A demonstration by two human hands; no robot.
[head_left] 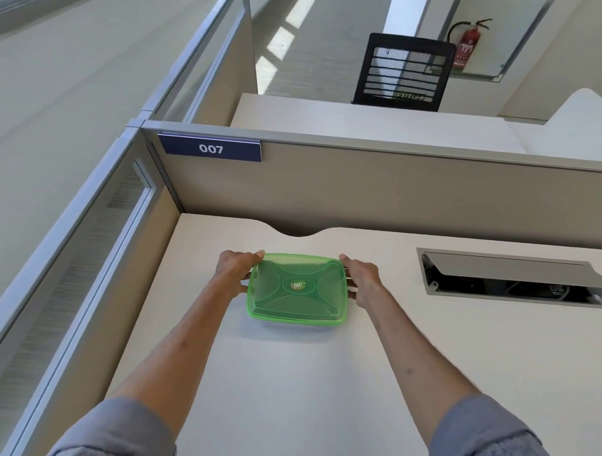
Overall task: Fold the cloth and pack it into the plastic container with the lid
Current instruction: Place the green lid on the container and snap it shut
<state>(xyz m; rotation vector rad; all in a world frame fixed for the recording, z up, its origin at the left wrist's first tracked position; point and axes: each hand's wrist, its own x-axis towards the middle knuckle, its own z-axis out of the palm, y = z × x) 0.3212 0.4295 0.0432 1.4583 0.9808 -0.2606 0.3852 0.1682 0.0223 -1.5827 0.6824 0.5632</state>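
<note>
I see a rounded-rectangular translucent green plastic container [296, 289], lid on, centred on the smooth pale counter [298, 381]. My left hand [234, 269] grips its 9 o'clock edge, right hand [361, 277] its 3 o'clock edge.

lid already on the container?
Yes, the green lid sits flat on the container, with the left hand and right hand gripping its sides.

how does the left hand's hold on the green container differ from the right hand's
The left hand grips the far-left corner of the green container, its thumb lying over the lid's rim. The right hand holds the right edge, fingers beside the rim rather than over it. The left hand reaches slightly farther back than the right hand. Both hands are bare and touch the container, which is lidded.
</note>
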